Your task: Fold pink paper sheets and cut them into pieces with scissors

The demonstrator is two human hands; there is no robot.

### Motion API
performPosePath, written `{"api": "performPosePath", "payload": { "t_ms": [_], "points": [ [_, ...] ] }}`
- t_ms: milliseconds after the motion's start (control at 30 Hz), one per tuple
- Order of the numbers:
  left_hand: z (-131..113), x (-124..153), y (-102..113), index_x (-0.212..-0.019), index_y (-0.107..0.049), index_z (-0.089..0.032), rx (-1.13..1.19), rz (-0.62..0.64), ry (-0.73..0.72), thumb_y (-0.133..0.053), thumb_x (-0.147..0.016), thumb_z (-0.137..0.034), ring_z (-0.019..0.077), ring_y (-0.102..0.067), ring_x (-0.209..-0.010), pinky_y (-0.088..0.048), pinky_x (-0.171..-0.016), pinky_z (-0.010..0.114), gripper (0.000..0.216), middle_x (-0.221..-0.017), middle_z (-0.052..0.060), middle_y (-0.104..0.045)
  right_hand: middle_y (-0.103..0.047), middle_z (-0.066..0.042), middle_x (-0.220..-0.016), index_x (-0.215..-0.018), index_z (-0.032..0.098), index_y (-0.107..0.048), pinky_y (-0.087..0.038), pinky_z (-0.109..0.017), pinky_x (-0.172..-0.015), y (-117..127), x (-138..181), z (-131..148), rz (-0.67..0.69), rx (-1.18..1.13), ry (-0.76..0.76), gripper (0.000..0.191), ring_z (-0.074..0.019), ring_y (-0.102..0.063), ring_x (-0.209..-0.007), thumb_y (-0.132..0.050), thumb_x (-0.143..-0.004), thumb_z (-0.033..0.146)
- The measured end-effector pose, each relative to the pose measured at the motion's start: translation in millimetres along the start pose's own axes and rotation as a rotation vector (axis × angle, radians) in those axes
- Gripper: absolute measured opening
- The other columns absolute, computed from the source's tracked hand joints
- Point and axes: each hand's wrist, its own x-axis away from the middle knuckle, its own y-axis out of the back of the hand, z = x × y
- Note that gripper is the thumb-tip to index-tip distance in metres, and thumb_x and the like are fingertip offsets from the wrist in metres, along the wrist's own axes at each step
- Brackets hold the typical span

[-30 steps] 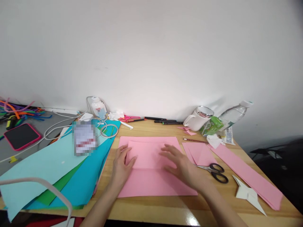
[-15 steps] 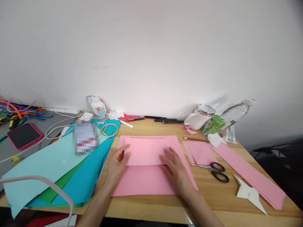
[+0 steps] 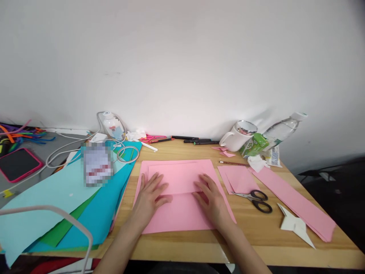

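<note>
1. The fingers point(image 3: 156, 182) of the left hand point(image 3: 148, 198) are lying spread and nearly flat on the pink sheet of paper point(image 3: 182, 213), gripping nothing; the fingers point(image 3: 205, 183) of the right hand point(image 3: 212, 201) are lying spread and flat the same way, pressing on the paper rather than holding it.
2. The pink sheet is lying flat on the wooden table point(image 3: 176, 247), near the front edge at centre, with its long axis running left to right.
3. Its upper layer, the folded flap point(image 3: 178, 177), is lying toward the far side, and the fold's edge is running left to right between the two hands.
4. Both forearms are coming in from the near edge, angling inward, palms down, with the hands apart at either end of the fold line.
5. The black-handled scissors point(image 3: 256, 199) are lying right of the sheet, partly on smaller pink paper pieces point(image 3: 238, 177).
6. Blue and green sheets point(image 3: 71, 201) are lying stacked to the left.
7. A white folded paper shape point(image 3: 295, 226) is lying near the right edge, beside a long pink strip point(image 3: 296, 199).
</note>
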Motion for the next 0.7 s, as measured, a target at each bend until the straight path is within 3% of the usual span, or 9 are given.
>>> {"api": "performPosePath", "payload": {
  "t_ms": [133,233,367,533,700],
  "points": [
    [-0.3,-0.1,0.1,-0.102,-0.066,-0.021,0.009,-0.013,-0.006,-0.054,-0.085,-0.033,0.0271,-0.051,-0.119,-0.034,-0.102,0.058,0.024,-0.123,0.012,-0.061,-0.053,-0.018,-0.122,-0.106,0.017,-0.06,-0.047,-0.052,-0.095,0.1,-0.1,-0.2,-0.009,-0.024,-0.015,0.022,-0.0313,-0.047,-0.121,-0.055,-0.086,0.026],
    [-1.1,-0.4,1.8,-0.103,-0.065,-0.02,-0.015,0.005,-0.03,-0.051,-0.087,-0.031,0.0261,-0.052,-0.119,-0.038,-0.1,0.055,0.025,-0.122,0.012,-0.061,-0.053,-0.017,-0.122,-0.105,0.018,-0.061,-0.048,-0.051,-0.094,1.2,0.6,0.5,-0.027,-0.041,-0.029,0.021,-0.0313,-0.046,-0.121,-0.055,-0.086,0.025],
    [-7.7,-2.0,6.1,-0.102,-0.065,-0.019,-0.058,-0.006,-0.059,-0.05,-0.088,-0.027,0.0269,-0.056,-0.114,-0.031,-0.102,0.06,0.022,-0.114,0.01,-0.066,-0.055,-0.016,-0.121,-0.1,0.019,-0.064,-0.05,-0.05,-0.091,5.3,1.7,3.0,-0.052,-0.076,-0.011,0.017,-0.0306,-0.047,-0.122,-0.052,-0.087,0.02],
    [-24.2,-7.9,16.6,-0.101,-0.063,-0.019,-0.058,-0.097,-0.157,-0.051,-0.086,-0.012,0.0231,-0.06,-0.109,-0.014,-0.108,0.061,0.02,-0.101,0.005,-0.072,-0.062,-0.013,-0.114,-0.102,0.021,-0.064,-0.049,-0.05,-0.091,12.6,-0.3,7.9,-0.096,-0.118,0.114,0.02,-0.0285,-0.048,-0.122,-0.053,-0.086,0.015],
    [-32.9,-9.1,25.4,-0.1,-0.06,-0.02,-0.09,-0.093,-0.251,-0.049,-0.084,-0.005,0.024,-0.058,-0.112,-0.014,-0.107,0.063,0.025,-0.1,0.005,-0.072,-0.068,-0.008,-0.104,-0.103,0.023,-0.063,-0.046,-0.05,-0.093,17.4,-0.7,11.0,-0.119,-0.078,0.234,0.025,-0.0235,-0.058,-0.107,-0.053,-0.085,0.009]
  ]
}}
